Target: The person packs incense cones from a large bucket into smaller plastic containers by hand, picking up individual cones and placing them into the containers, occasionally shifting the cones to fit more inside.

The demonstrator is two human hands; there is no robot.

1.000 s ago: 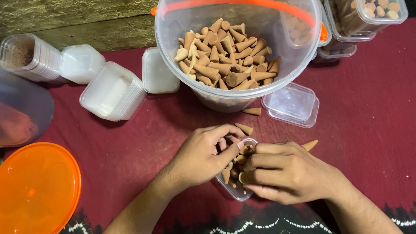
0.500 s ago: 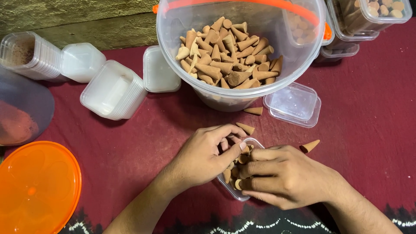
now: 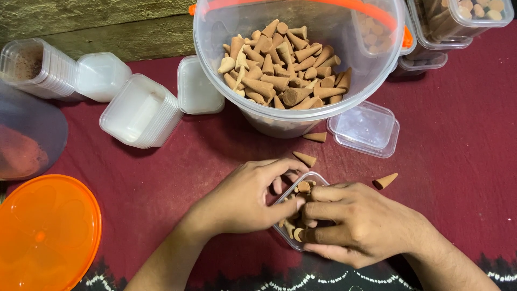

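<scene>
A small clear plastic box [image 3: 294,239] lies on the dark red cloth, partly filled with brown cones [image 3: 303,187]. My left hand [image 3: 245,198] grips the box's left side, thumb along its rim and fingers curled over the top corner. My right hand [image 3: 361,223] covers the box's right side, its fingers pressing on the cones inside. Most of the box is hidden under both hands. Behind them stands a large clear bucket [image 3: 258,116] holding several of the same cones [image 3: 280,70].
Three loose cones [image 3: 385,180] lie on the cloth [image 3: 463,161] near the box. A clear lid [image 3: 366,128] sits right of the bucket. Stacks of small clear boxes [image 3: 140,110] stand at the left, an orange lid [image 3: 46,231] at the lower left, filled boxes [image 3: 463,19] at the upper right.
My right hand's fingers have shifted slightly over the cones in the box. My left hand keeps its hold on the box.
</scene>
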